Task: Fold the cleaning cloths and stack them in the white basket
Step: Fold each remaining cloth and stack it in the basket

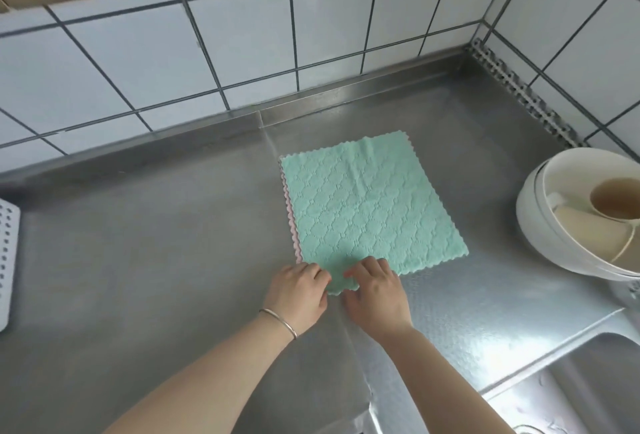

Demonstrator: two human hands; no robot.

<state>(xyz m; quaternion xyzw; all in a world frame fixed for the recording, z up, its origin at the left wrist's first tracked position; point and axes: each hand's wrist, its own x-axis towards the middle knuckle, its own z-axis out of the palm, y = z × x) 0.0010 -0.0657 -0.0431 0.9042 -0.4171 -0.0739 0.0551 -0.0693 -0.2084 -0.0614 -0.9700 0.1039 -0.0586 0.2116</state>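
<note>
Peeling up the near corner of the green cloth [370, 208], looked like, at 6 o'clock of the frame's middle. Lay flat and square on the steel counter [145, 260], with a pink cloth [290, 222] peeking out under its 9 o'clock edge, so probably two stacked there. Left hand [298, 295] and right hand [375, 293] sat close together, both curled at that corner, fingertips on the fabric; looked pinched by both, though couldn't tell how much was actually gripped. Left wrist wore a bangle [280, 322].

Tips for doing that fold right, just my guess: lifted only the green layer, not the pink one under it, since the edges nearly matched and were easy to grab together. Spread the hands apart along the near edge before carrying it over toward 12 o'clock, otherwise got a saggy middle. Matched the scalloped edges, then pressed the crease flat.

White basket [8, 260] barely showed at 9 o'clock, well apart from the cloth, perforated side only. White bowl [540, 225] holding cups sat at 3 o'clock, the sink [571, 392] at 5 o'clock. Kept the cloth off that wetter side.
</note>
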